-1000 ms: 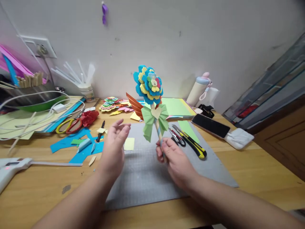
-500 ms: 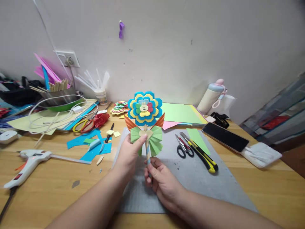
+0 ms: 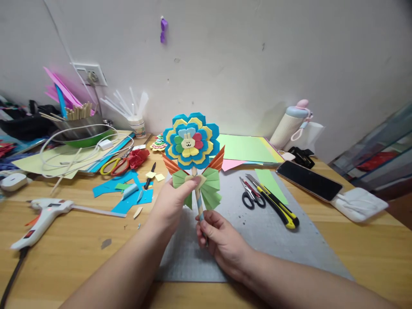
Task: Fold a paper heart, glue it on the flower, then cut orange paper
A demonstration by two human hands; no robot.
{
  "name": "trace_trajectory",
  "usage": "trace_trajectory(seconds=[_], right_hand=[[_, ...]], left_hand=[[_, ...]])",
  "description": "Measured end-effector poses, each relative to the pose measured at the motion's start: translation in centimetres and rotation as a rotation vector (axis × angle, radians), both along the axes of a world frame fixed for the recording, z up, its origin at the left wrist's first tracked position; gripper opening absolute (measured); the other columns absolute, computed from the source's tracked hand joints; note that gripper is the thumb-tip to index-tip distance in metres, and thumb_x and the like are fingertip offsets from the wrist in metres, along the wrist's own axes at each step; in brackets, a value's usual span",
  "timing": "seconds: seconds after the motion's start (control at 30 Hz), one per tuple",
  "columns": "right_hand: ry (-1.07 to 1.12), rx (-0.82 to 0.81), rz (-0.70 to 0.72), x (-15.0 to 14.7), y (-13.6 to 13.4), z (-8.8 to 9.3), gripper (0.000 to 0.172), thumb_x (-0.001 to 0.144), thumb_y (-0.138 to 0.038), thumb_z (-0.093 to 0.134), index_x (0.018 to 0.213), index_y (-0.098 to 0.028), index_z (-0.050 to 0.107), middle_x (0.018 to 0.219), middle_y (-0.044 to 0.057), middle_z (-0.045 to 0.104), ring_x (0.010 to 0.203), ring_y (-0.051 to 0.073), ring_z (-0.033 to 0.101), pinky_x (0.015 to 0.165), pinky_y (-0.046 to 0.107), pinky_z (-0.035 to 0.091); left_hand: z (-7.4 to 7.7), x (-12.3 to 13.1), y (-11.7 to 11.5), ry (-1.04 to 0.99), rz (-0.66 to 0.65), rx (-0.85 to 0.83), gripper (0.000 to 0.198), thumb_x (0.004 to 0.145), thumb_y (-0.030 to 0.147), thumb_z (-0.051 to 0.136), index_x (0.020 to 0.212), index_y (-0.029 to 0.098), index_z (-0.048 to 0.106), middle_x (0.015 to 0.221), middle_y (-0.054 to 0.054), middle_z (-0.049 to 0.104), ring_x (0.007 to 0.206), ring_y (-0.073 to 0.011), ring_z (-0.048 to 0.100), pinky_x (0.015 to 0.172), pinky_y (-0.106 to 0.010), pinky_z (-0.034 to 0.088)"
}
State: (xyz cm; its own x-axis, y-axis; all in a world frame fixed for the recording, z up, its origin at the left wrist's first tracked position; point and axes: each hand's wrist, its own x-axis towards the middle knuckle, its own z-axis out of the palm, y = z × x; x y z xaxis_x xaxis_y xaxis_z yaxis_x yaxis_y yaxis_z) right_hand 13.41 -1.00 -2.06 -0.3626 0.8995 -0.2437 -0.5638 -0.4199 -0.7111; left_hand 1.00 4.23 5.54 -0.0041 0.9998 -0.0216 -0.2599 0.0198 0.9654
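A paper flower (image 3: pixel 209 148) with blue and yellow layered petals and a small smiling face at its centre is held up over the grey mat (image 3: pixel 257 253). Below the bloom are pleated orange pieces (image 3: pixel 216 161) and a green folded bow (image 3: pixel 210 189) on a striped stick (image 3: pixel 200 204). My left hand (image 3: pixel 174 197) is closed around the upper stem at the bow, thumb pressed on a pale piece there. Lower down, my right hand (image 3: pixel 219 236) grips the stick between thumb and fingers. Part of the stick is hidden by the fingers.
Black-handled scissors (image 3: pixel 252 195) and a yellow-black utility knife (image 3: pixel 277 204) lie on the mat's right. A phone (image 3: pixel 309 184) is beyond them. At left are a white glue gun (image 3: pixel 45 214), blue paper scraps (image 3: pixel 128 193), orange-and-yellow scissors (image 3: pixel 117 165) and a metal bowl (image 3: pixel 77 128) of sticks.
The flower has tilted to the left and risen slightly, its head turning a little. Both hands keep their hold on it. The whole view has shifted slightly.
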Motion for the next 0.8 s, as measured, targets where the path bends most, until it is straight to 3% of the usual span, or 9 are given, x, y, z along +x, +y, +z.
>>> trace_trajectory(seconds=[0.17, 0.33, 0.8], right_hand=[[0.014, -0.006, -0.009, -0.01, -0.01, -0.01, 0.025, 0.069, -0.034, 0.079, 0.082, -0.019, 0.063, 0.065, -0.003, 0.056, 0.058, 0.008, 0.045, 0.057, 0.022, 0.031], [0.075, -0.068, -0.022, 0.09, 0.13, -0.23, 0.024, 0.069, -0.03, 0.079, 0.083, -0.021, 0.062, 0.068, -0.004, 0.059, 0.058, 0.007, 0.047, 0.057, 0.021, 0.032], [0.036, 0.029, -0.001, 0.27, 0.38, -0.27, 0.02, 0.073, -0.031, 0.076, 0.085, -0.02, 0.063, 0.068, -0.003, 0.059, 0.059, 0.007, 0.048, 0.057, 0.021, 0.034]], left_hand=[[0.16, 0.08, -0.31, 0.034, 0.04, 0.009, 0.024, 0.068, 0.036, 0.076, 0.082, 0.019, 0.069, 0.083, -0.002, 0.072, 0.078, -0.0194, 0.065, 0.07, -0.029, 0.048], [0.17, 0.07, -0.43, 0.055, 0.0, 0.032, 0.031, 0.069, 0.036, 0.076, 0.092, 0.017, 0.07, 0.097, -0.007, 0.073, 0.092, -0.0234, 0.066, 0.081, -0.032, 0.049], [-0.08, -0.2, -0.41, 0.042, 0.019, 0.031, 0.028, 0.068, 0.035, 0.078, 0.087, 0.016, 0.071, 0.091, -0.006, 0.074, 0.087, -0.0188, 0.066, 0.077, -0.025, 0.048]])
